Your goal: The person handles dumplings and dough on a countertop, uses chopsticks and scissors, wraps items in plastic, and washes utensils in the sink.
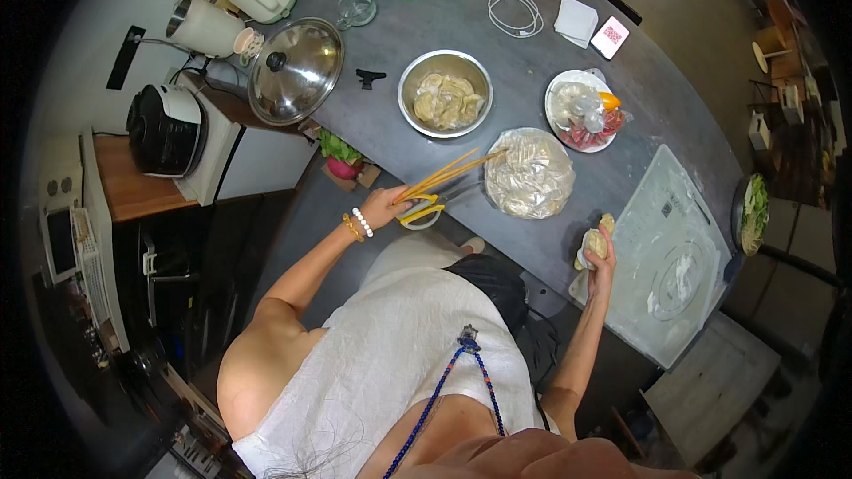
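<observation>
My left hand [385, 208] is closed around several wooden chopsticks [444, 174], their tips pointing to the right. Scissors with yellow-lined handles [421, 211] are against the same hand at the counter's edge; whether the fingers grip them too is unclear. In my right hand [602, 259] are pale, dough-coloured pieces of food [596, 243], partly hidden by the fingers. Between the hands lies a round bundle under clear plastic wrap [529, 173], close to the chopstick tips. Behind it stands a steel bowl [407, 121] with pale, dumpling-like pieces [447, 101] inside.
A white plate [551, 105] carries a plastic bag and red pieces. Right of my right hand is a flour-dusted translucent board [639, 239]. A domed steel lid [299, 73], a black clip [370, 78], a cable [516, 15] and a phone [610, 38] lie farther back.
</observation>
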Tool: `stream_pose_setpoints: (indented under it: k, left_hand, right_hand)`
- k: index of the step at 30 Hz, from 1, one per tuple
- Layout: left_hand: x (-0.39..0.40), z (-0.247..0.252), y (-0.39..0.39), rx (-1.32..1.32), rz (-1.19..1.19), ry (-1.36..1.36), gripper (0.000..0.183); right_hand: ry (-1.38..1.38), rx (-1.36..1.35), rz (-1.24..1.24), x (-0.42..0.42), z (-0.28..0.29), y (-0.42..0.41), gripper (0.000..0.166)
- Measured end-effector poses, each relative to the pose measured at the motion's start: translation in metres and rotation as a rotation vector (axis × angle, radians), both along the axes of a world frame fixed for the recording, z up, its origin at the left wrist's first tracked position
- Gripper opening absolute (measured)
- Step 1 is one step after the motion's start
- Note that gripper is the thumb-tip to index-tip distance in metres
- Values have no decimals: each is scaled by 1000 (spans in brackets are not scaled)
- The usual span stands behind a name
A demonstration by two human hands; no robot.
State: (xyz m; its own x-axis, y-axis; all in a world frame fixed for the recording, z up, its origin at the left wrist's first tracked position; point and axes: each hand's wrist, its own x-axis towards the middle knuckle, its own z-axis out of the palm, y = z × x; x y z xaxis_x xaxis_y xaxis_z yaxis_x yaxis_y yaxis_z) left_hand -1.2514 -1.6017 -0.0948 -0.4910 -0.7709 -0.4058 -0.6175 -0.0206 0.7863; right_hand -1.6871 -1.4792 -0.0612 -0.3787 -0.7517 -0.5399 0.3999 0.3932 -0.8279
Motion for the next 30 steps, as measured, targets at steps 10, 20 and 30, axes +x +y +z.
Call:
stream_pose_setpoints:
  k: [10,20,30]
  left_hand:
    - [24,0,-47,-188,-148,-15,21]
    - [27,-2,-71,-188,-193,25,17]
    - [27,-12,-65,-270,-195,-6,18]
  right_hand:
    - [8,38,-87,43,-3,-26,65]
    - [36,92,-111,59,-22,-20,62]
    - [281,119,-14,45,-47,-8,60]
